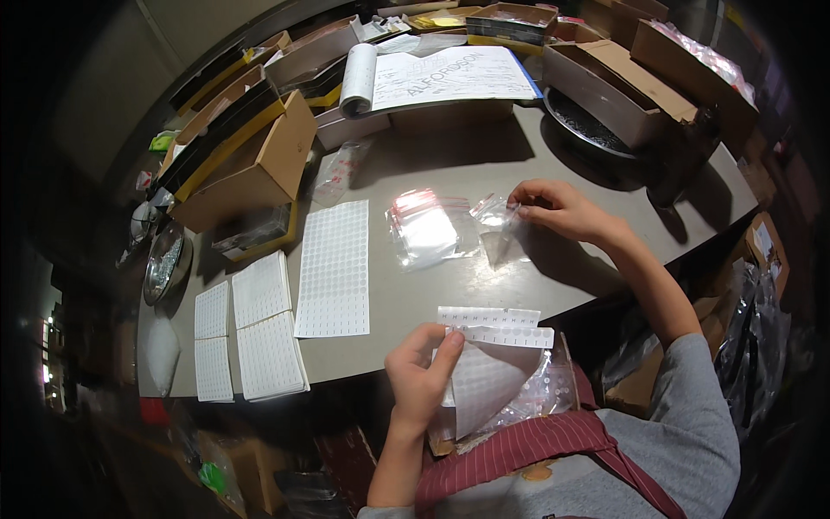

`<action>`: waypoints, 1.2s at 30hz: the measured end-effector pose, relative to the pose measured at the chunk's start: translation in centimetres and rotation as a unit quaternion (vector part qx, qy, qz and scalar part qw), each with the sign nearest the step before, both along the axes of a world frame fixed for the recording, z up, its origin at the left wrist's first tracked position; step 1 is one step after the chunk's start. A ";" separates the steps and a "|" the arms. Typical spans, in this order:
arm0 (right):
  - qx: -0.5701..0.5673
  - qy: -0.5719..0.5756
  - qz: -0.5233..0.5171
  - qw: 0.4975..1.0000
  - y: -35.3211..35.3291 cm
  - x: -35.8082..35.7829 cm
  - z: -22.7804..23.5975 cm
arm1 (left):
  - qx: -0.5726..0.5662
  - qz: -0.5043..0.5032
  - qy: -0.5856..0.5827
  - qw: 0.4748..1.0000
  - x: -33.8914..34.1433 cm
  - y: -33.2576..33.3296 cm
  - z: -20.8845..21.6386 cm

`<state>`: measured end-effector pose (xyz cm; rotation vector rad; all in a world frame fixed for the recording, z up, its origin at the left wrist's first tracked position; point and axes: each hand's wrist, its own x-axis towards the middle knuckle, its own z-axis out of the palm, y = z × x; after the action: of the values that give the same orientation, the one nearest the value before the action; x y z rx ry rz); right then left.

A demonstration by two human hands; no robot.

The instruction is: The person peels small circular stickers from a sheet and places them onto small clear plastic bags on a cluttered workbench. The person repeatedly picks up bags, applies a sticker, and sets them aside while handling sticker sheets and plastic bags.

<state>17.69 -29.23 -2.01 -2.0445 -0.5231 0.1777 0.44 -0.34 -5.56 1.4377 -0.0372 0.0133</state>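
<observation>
My left hand [418, 368] is closed on a bent white label sheet [484, 381] at the table's front edge, thumb pressed on top. Rows of small round labels show on the sheet, and part of it curls over. Farther off, my right hand [558, 210] pinches the edge of a small clear plastic bag [501, 242] just over the table. Left of that bag lies a stack of clear zip bags [425, 229] with red strips along their tops. Below the label sheet, a box of clear bags [549, 389] sits against my apron.
A flat label sheet [335, 268] and stacked label sheets [268, 324] lie on the left. Cardboard boxes [251, 164] and a metal bowl [167, 264] stand beyond them. A clipboard of papers [441, 76] rests at the back. A round dark tray [588, 121] is at the back right.
</observation>
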 end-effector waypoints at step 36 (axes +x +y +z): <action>-0.091 -0.360 0.103 0.923 4.5 -13.2 0.1 | 0.149 0.030 -0.068 0.986 -1.5 -3.8 1.2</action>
<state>4.47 -24.72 -1.87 -2.2026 -1.2135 -0.4420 -1.07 -4.11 -4.40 1.7359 -0.1108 0.1616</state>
